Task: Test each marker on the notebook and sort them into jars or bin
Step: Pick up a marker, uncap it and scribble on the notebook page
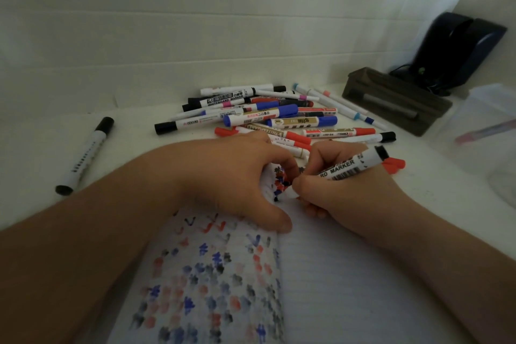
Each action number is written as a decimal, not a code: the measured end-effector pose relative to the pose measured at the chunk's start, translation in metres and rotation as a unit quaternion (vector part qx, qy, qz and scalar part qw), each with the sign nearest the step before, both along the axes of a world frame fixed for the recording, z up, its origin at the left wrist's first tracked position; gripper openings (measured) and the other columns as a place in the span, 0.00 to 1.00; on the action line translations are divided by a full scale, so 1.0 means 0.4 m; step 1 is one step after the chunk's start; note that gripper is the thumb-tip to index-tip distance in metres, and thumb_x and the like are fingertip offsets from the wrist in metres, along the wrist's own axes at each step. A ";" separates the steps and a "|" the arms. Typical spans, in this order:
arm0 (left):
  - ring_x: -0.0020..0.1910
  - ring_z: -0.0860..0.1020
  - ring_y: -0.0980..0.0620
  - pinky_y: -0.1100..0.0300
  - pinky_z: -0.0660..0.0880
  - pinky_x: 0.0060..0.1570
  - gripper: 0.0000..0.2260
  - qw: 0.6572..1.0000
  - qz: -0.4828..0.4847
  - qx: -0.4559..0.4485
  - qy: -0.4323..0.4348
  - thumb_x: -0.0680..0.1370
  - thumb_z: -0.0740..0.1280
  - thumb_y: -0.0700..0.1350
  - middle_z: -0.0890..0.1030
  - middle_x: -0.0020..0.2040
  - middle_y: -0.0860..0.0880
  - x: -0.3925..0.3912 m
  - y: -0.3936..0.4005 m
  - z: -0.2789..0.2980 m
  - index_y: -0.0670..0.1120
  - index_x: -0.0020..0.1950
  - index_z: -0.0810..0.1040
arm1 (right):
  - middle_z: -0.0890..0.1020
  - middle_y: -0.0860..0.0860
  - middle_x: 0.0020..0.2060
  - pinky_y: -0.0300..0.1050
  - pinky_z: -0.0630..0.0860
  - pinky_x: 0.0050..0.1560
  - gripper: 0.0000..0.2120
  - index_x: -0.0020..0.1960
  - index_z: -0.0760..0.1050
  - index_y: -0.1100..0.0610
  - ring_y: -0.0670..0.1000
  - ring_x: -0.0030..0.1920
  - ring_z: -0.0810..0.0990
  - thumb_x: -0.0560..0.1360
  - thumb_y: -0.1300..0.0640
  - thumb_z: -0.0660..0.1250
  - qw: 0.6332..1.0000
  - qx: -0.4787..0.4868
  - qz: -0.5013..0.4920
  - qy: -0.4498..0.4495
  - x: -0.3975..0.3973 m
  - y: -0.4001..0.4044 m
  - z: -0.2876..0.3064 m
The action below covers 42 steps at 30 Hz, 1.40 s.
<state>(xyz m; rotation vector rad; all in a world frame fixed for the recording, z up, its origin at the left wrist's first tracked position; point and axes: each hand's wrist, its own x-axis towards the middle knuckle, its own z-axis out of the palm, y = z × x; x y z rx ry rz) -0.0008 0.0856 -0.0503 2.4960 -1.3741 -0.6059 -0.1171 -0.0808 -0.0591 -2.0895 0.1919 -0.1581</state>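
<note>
Centre frame: right hand [343, 190] holds a black-capped white whiteboard marker [352, 166] tip-down for testing, while left hand [237, 176], fingers curled, steadies the lined, ink-dotted notebook [349, 274].

both forearms are bare, no sleeves in sight. the left hand [231, 176] and right hand [343, 193] wear no rings, watch or gloves.
</note>
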 end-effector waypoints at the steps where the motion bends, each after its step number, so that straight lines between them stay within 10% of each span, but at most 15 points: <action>1: 0.55 0.72 0.62 0.53 0.76 0.58 0.29 1.000 0.000 0.000 0.000 0.60 0.72 0.76 0.69 0.56 0.65 -0.001 0.000 0.000 0.78 0.57 0.64 | 0.84 0.57 0.30 0.46 0.81 0.31 0.09 0.37 0.77 0.60 0.53 0.29 0.82 0.73 0.66 0.74 1.000 -0.004 0.000 0.000 0.000 0.001 0.000; 32: 0.56 0.72 0.63 0.54 0.76 0.59 0.32 1.000 0.006 -0.006 0.007 0.60 0.72 0.76 0.69 0.58 0.66 -0.008 0.000 0.006 0.76 0.62 0.66 | 0.83 0.57 0.30 0.45 0.79 0.30 0.10 0.36 0.75 0.59 0.52 0.29 0.81 0.74 0.67 0.72 0.999 0.042 0.000 -0.007 0.007 -0.010 -0.009; 38: 0.51 0.78 0.60 0.57 0.76 0.49 0.18 0.979 0.094 -0.174 0.039 0.83 0.66 0.47 0.78 0.55 0.63 0.015 0.026 0.006 0.69 0.61 0.65 | 0.74 0.52 0.28 0.38 0.64 0.24 0.09 0.38 0.76 0.55 0.48 0.26 0.67 0.74 0.63 0.73 0.935 0.345 0.012 -0.079 0.011 -0.082 0.022; 42: 0.40 0.79 0.63 0.64 0.72 0.42 0.12 0.946 0.128 -0.278 0.103 0.86 0.59 0.41 0.84 0.52 0.65 0.011 0.019 0.002 0.59 0.61 0.68 | 0.77 0.52 0.33 0.37 0.73 0.29 0.08 0.44 0.82 0.53 0.48 0.32 0.73 0.68 0.58 0.79 0.893 0.435 0.050 -0.107 0.005 -0.126 0.029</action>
